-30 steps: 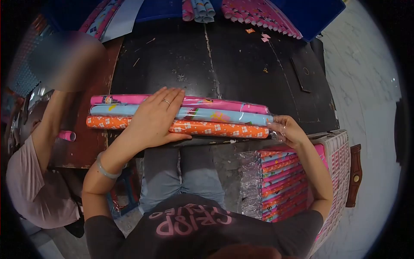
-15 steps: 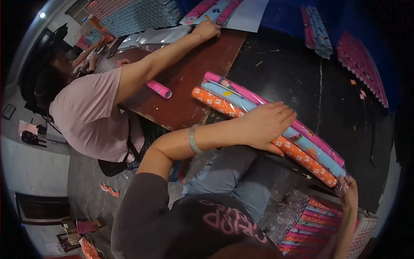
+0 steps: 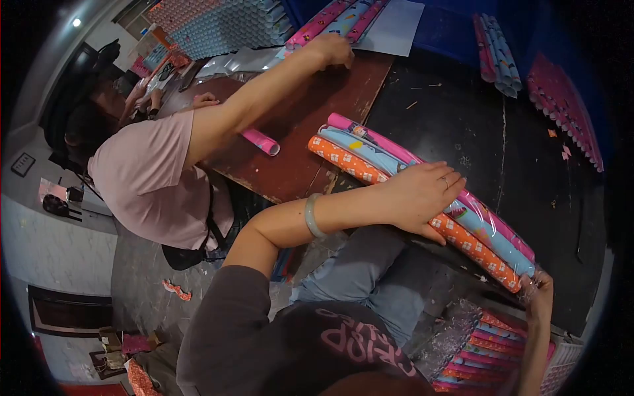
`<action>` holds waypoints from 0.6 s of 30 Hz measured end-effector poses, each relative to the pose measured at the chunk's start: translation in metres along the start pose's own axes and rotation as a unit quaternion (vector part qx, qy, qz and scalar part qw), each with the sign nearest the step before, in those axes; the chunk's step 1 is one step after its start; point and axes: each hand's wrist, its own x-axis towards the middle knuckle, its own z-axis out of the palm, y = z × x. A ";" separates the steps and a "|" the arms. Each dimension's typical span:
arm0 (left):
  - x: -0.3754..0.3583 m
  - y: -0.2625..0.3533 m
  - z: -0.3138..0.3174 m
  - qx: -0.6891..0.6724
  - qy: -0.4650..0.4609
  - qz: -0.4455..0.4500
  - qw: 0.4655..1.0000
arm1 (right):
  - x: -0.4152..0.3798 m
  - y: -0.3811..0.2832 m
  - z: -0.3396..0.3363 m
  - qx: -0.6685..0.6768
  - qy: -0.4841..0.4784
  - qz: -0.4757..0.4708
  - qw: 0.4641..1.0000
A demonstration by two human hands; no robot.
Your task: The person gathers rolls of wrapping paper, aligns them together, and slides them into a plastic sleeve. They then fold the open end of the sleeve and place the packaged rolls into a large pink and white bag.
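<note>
- View has swung toward the co-worker [image 3: 148, 165]. Hold on the bundle [image 3: 347, 156] looks unchanged; it reads as kept steady, not moved on.
- Bundle: pink, blue and orange patterned rolls side by side in clear wrapper [image 3: 526, 290], lying along the near edge of the black worktop [image 3: 449, 112], far end over the red worktop [image 3: 317, 99].
- Left hand [image 3: 422, 197]: laid over the middle of the bundle, fingers extended, not clenched.
- Right hand [image 3: 543, 297]: fingers gathered on the loose wrapper at the near end.
- Red surface: scuffed edge, a loose pink roll [image 3: 261, 141]; the co-worker's hand [image 3: 335, 49] beside rolls on a white sheet [image 3: 393, 26].
- Black surface: scratched, small scraps; more rolls by the blue bin [image 3: 444, 33].
- Below, right: many rolls stacked [image 3: 485, 350]. Grey floor [image 3: 142, 270], orange strip [image 3: 177, 290] on it.
</note>
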 end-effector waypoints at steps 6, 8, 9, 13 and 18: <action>-0.001 0.000 0.000 0.017 0.007 -0.007 1.000 | 0.009 0.014 -0.018 0.113 0.049 0.088 0.988; 0.000 0.000 0.000 0.014 -0.002 -0.008 1.000 | 0.012 0.007 -0.017 0.130 0.017 0.099 0.986; 0.000 -0.001 0.001 0.013 -0.002 -0.008 1.000 | 0.013 0.000 -0.014 0.147 -0.012 0.110 0.983; 0.000 -0.001 0.002 0.023 -0.004 -0.011 1.000 | 0.003 -0.024 -0.001 0.158 -0.067 0.121 0.978; 0.000 -0.001 0.002 0.008 -0.004 -0.016 1.000 | 0.001 -0.001 -0.014 0.033 -0.057 0.054 0.996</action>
